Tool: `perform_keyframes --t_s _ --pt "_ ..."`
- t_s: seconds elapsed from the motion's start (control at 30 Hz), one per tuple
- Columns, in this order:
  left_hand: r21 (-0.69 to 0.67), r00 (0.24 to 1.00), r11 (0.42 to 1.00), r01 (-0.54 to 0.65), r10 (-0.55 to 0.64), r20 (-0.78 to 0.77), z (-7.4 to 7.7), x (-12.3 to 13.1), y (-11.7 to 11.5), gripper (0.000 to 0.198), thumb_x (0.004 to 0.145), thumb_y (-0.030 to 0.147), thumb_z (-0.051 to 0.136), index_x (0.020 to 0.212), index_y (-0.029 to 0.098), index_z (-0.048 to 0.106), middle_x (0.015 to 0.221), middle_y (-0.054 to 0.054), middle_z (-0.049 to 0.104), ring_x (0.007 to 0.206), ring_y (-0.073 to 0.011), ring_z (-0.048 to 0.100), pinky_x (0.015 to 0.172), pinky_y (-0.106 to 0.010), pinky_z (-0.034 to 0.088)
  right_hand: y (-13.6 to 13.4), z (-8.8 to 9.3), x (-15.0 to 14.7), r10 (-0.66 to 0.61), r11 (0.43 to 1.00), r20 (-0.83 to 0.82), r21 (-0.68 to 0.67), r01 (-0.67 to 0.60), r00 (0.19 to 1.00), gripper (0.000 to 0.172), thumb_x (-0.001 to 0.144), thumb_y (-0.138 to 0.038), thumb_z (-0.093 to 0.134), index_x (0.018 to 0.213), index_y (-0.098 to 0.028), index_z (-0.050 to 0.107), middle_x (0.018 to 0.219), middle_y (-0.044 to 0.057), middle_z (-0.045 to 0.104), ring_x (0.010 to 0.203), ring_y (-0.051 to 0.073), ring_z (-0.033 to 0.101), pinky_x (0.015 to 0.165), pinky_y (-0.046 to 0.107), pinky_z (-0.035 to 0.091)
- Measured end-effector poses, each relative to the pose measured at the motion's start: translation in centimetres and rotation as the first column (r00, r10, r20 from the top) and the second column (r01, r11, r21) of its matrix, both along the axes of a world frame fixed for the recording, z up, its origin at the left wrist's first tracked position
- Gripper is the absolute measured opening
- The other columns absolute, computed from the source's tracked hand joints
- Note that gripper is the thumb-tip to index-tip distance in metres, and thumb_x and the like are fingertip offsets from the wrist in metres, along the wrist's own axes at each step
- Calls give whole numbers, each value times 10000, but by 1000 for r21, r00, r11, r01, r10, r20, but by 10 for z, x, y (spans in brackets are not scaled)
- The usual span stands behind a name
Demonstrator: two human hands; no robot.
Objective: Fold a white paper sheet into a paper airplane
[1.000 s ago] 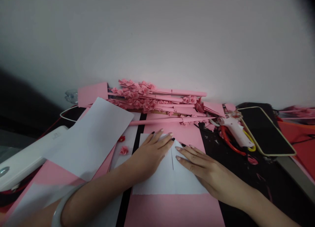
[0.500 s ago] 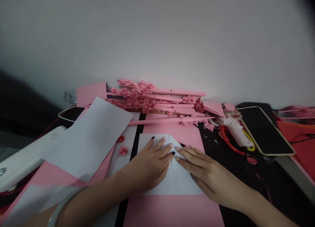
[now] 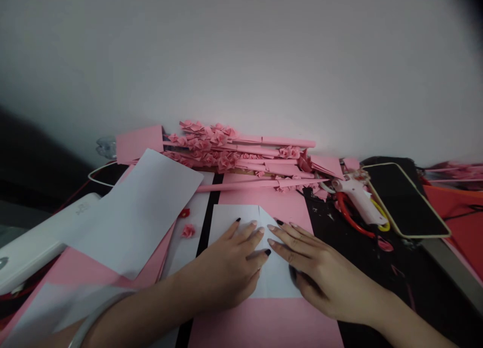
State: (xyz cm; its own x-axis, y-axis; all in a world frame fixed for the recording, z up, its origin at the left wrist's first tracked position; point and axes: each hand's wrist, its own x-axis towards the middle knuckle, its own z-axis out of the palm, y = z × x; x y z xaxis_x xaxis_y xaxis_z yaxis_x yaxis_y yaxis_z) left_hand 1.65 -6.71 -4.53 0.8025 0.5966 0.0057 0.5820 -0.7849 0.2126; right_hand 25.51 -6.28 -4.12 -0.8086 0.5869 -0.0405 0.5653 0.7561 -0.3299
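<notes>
A white sheet of paper (image 3: 226,217) lies in front of me on a pink sheet (image 3: 264,323). Its upper right corner is folded in towards a crease down the middle. My left hand (image 3: 236,262) rests on the left half, fingers spread and pointing away from me. My right hand (image 3: 313,267) lies over the folded right side, fingers stretched out and tips close to the centre crease. Neither hand grips anything. Both palms cover much of the paper's lower part.
Pink paper flowers with rolled stems (image 3: 222,146) lie along the wall. To the left are a loose white sheet (image 3: 139,212) and a white device (image 3: 41,242). Two small paper roses sit near it. A glue gun (image 3: 360,199) and a phone (image 3: 403,199) lie right.
My left hand has slid slightly towards me and down the paper. The right hand stays almost in place, and the fold looks the same.
</notes>
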Motion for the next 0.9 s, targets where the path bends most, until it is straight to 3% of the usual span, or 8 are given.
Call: perform_keyframes --t_s 0.3,0.47,0.7,0.9 --pt "-2 1000 1000 -13 13 10 -2 3 -3 321 917 216 377 1157 120 568 1366 -212 460 1318 -356 351 1026 -584 328 1 -2 -8 -75 997 52 25 74 996 728 778 -103 429 1470 -93 205 1543 111 164 1421 221 94 1145 458 203" --pt "7 999 1000 -19 19 32 0 3 -3 309 911 213 391 1115 123 605 1337 -211 494 1305 -339 380 1025 -559 337 3 4 -16 -113 993 111 35 110 987 704 806 -157 439 1472 -121 214 1532 82 221 1420 228 79 1147 481 173" --pt "9 999 1000 -10 9 48 0 4 -4 324 907 226 394 1067 113 653 1320 -215 515 1288 -348 400 1018 -571 336 16 9 -34 -169 984 98 78 162 981 693 897 -480 422 1449 -91 268 1489 138 322 1413 271 132 1139 521 160" --pt "-28 997 999 -35 37 63 0 4 -4 322 903 213 388 1034 114 666 1309 -198 532 1285 -344 409 1017 -559 350 20 7 -42 -188 978 92 106 178 978 668 902 -470 429 1438 -94 292 1480 140 342 1403 283 177 1133 529 163"
